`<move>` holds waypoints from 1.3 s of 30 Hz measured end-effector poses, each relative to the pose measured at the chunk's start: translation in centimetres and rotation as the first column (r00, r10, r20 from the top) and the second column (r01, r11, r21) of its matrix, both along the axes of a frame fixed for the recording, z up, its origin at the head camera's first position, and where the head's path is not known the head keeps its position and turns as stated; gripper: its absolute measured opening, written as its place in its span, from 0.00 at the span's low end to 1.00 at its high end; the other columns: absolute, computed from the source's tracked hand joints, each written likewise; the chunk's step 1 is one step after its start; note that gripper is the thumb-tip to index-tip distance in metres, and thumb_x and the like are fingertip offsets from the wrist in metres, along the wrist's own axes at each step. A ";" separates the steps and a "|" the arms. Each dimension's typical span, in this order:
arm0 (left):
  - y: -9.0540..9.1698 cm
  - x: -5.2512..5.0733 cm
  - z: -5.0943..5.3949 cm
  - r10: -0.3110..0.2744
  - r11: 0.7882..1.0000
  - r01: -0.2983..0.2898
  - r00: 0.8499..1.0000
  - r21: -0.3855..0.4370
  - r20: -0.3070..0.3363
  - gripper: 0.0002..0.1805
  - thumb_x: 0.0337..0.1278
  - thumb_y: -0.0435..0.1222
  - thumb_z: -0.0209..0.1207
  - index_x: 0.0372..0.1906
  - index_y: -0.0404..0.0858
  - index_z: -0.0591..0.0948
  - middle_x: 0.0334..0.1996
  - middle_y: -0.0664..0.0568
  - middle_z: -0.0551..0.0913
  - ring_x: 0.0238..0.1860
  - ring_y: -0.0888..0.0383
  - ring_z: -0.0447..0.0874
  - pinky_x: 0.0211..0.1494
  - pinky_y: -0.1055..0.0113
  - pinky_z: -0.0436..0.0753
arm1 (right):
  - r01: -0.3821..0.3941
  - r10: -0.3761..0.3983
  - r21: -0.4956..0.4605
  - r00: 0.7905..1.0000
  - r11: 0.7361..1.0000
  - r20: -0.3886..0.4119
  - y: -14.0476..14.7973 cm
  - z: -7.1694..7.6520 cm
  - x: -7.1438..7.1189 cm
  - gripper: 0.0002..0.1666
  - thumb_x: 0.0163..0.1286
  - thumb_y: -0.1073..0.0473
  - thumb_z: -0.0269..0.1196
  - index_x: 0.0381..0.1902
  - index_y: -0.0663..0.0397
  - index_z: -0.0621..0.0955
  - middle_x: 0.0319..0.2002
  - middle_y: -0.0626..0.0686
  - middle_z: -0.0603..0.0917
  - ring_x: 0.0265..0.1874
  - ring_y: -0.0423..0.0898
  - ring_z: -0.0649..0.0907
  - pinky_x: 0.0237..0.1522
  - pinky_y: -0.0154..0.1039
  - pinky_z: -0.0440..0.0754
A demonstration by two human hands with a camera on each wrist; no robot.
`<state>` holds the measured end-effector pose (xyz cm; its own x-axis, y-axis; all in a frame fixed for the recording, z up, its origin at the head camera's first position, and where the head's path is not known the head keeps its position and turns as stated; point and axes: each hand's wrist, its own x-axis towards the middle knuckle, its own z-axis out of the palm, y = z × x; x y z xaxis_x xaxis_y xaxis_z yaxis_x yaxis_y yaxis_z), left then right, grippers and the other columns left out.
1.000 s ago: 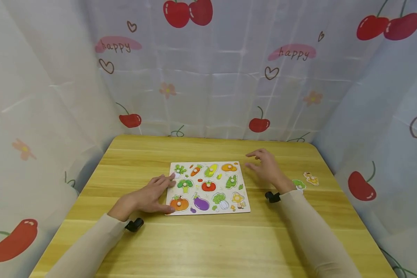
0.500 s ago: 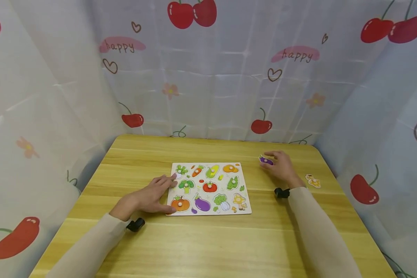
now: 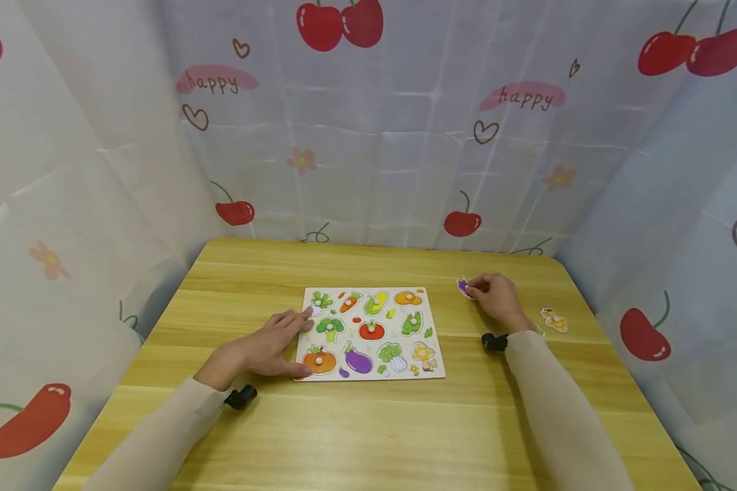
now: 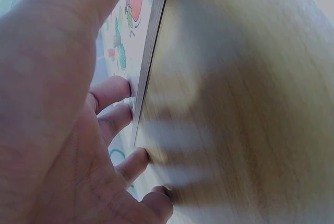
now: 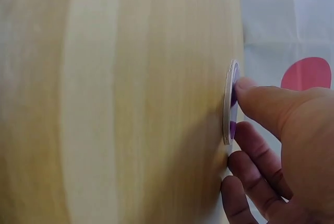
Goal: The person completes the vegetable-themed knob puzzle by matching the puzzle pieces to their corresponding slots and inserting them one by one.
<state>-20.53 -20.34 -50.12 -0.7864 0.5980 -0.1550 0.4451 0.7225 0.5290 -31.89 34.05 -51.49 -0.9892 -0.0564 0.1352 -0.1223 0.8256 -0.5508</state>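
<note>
A wooden vegetable puzzle board [image 3: 344,341] lies flat on the table, with knobs on several of its pictures. My left hand [image 3: 265,344] rests on the board's left edge, fingers spread; the left wrist view shows the fingertips [image 4: 121,87] at that edge. Right of the board, my right hand [image 3: 496,300] pinches an eggplant puzzle piece [image 3: 463,287] between thumb and fingers, partly covering it. In the right wrist view the thumb lies against the face of the eggplant piece, which shows nearly edge-on.
A mushroom puzzle piece [image 3: 554,320] lies to the right of my right wrist. Part of a green-edged piece [image 3: 540,331] shows beside the right cuff, mostly hidden. Behind the wooden table [image 3: 368,429] hangs a cherry-print curtain [image 3: 368,177].
My right hand has moved right from beside the board's top corner to the eggplant piece and now pinches it. The left hand stays in place on the board.
</note>
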 end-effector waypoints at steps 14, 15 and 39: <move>0.1 0.1 0.2 -0.003 1.000 0.003 1.000 -0.007 0.002 0.58 0.73 0.61 0.77 0.91 0.34 0.64 0.97 0.36 0.51 0.95 0.20 0.46 0.91 0.19 0.61 | -0.020 0.019 -0.067 1.000 0.998 -0.023 -0.1 0.2 0.7 0.17 0.88 0.50 0.71 0.53 0.61 0.94 0.54 0.65 0.89 0.54 0.63 0.89 0.57 0.57 0.89; 0.2 0.1 0.3 -0.008 1.000 0.007 1.000 -0.006 -0.003 0.57 0.73 0.61 0.77 0.91 0.34 0.65 0.97 0.36 0.52 0.94 0.20 0.47 0.91 0.19 0.61 | -0.019 0.017 -0.070 1.000 0.997 -0.023 -0.2 0.5 0.9 0.18 0.88 0.50 0.71 0.53 0.61 0.94 0.55 0.65 0.88 0.55 0.63 0.89 0.58 0.58 0.90; 0.2 0.1 0.4 -0.010 1.000 0.010 1.000 -0.001 0.008 0.58 0.74 0.60 0.76 0.91 0.32 0.64 0.97 0.35 0.51 0.94 0.19 0.45 0.91 0.18 0.59 | -0.227 0.234 0.062 0.962 0.972 -0.139 -10.3 4.7 7.9 0.09 0.79 0.59 0.79 0.47 0.61 0.94 0.50 0.63 0.91 0.49 0.63 0.93 0.52 0.60 0.94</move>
<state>-20.41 -20.16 -49.70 -0.7792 0.6056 -0.1615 0.4483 0.7185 0.5318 -24.00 23.77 -46.83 -0.9189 -0.2899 0.2677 -0.3878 0.7890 -0.4766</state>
